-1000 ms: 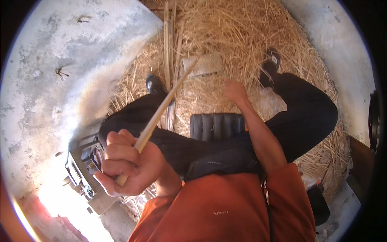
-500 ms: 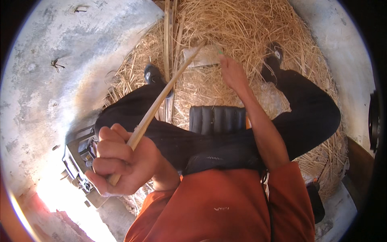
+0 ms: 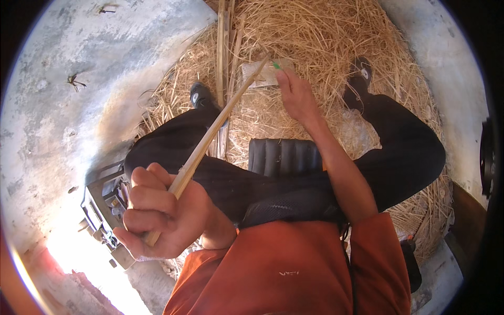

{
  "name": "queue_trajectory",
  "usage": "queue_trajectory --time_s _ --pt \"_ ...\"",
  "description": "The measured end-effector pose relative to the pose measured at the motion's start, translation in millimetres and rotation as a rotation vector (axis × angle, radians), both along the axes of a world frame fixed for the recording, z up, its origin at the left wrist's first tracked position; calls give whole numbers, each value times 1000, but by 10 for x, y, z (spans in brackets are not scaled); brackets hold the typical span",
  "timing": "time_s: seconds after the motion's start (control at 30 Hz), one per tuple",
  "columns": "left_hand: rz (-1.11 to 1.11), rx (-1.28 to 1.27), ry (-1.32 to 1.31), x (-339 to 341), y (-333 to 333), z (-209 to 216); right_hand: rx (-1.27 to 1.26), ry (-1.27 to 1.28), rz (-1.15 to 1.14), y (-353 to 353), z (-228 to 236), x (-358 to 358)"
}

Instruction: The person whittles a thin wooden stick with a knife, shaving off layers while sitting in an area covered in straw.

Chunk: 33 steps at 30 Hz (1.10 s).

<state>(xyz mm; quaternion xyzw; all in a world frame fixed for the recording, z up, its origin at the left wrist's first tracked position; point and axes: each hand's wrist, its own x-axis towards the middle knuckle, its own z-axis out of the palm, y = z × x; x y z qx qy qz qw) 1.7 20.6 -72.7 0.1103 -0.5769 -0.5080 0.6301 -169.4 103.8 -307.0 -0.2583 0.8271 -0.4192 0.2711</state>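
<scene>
Far left: pale, mottled wall (image 3: 58, 126), two dark fittings on it. Near left, by the wall's foot: grey open box (image 3: 107, 181) with mixed small items, contents too small to tell.

Left hand (image 3: 165, 212), near: fingers curled round the near end of one pale wooden stick (image 3: 212, 131). Stick slants from that grip to the far right, narrowing to its tip, held up in the air before the crossed legs.

Left shoe (image 3: 199, 95), dark, behind the stick. Wooden strips (image 3: 222, 47), far, lying lengthwise on straw (image 3: 310, 31). Pale slab (image 3: 254, 79), far centre, behind the stick's tip.

Small green object (image 3: 276, 65), kind unclear, just beside the stick's tip; contact cannot be told. Black ribbed cushion (image 3: 283, 156), nearer, before the lap.

Right hand (image 3: 299, 97): folded, thumb and fingertips apparently pinching the green object.

Right shoe (image 3: 362, 71), dark, far right, among straw.

Step in hand, as judged: two-handed work at the stick's far end, left bracing, right at the tip. Next move calls for a steady left grip and fine fingertip control.
</scene>
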Motion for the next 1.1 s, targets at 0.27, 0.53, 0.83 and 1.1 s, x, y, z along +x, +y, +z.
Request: queue_trajectory --time_s 0.27,0.53,0.83,1.1 --pt "-9 -2 -49 9 9 23 593 11 38 111 -141 72" --pt "135 -246 -139 -14 -187 14 -141 -111 -11 -97 491 148" --pt "310 -734 -246 196 -381 27 -365 -221 142 68 1304 466" --pt "570 -506 -249 82 -313 -69 -483 -165 307 316 1948 910"
